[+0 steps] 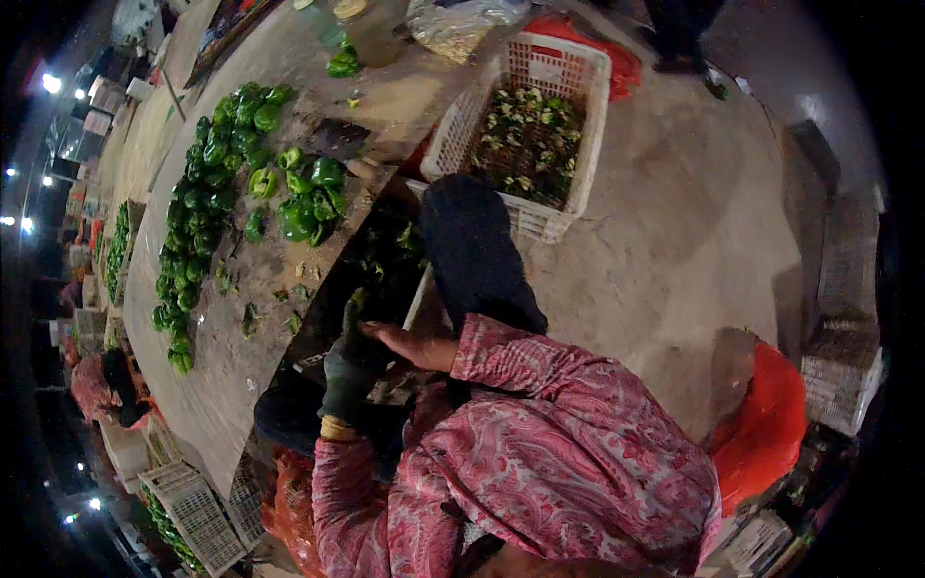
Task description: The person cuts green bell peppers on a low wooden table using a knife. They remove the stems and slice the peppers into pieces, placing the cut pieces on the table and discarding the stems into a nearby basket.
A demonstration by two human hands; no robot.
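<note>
Left hand [347, 374]: in a dark grey-green cloth glove with a yellowish cuff; its fingers are bunched upright by a small yellow-green bit [358, 298], and I cannot tell whether they grip it.
Right hand [421, 347]: bare, fingers held close together and touching the glove; whether they pinch anything is hidden.
Glossy green bell peppers [198, 212]: lie in a long band on the flat grey bench [207, 405], with a smaller group, some hollowed open, nearer its edge.
Handling: best, I judge, to steady with the glove and leave fine contact to the bare fingertips, hands low over the shadowed green pieces [385, 249] below the bench, so loose bits fall there.
Bench edge: runs slantwise just left of the glove; lifting the wrist before crossing it should avoid a knock.
Knee in dark cloth [477, 241]: stands ahead of the right hand, against the white slatted plastic crate [540, 223] of green and pale trimmings.
Elbow room: widest over the grey floor [665, 231] on the right; a red mesh sack [289, 511] crowds the left forearm.
</note>
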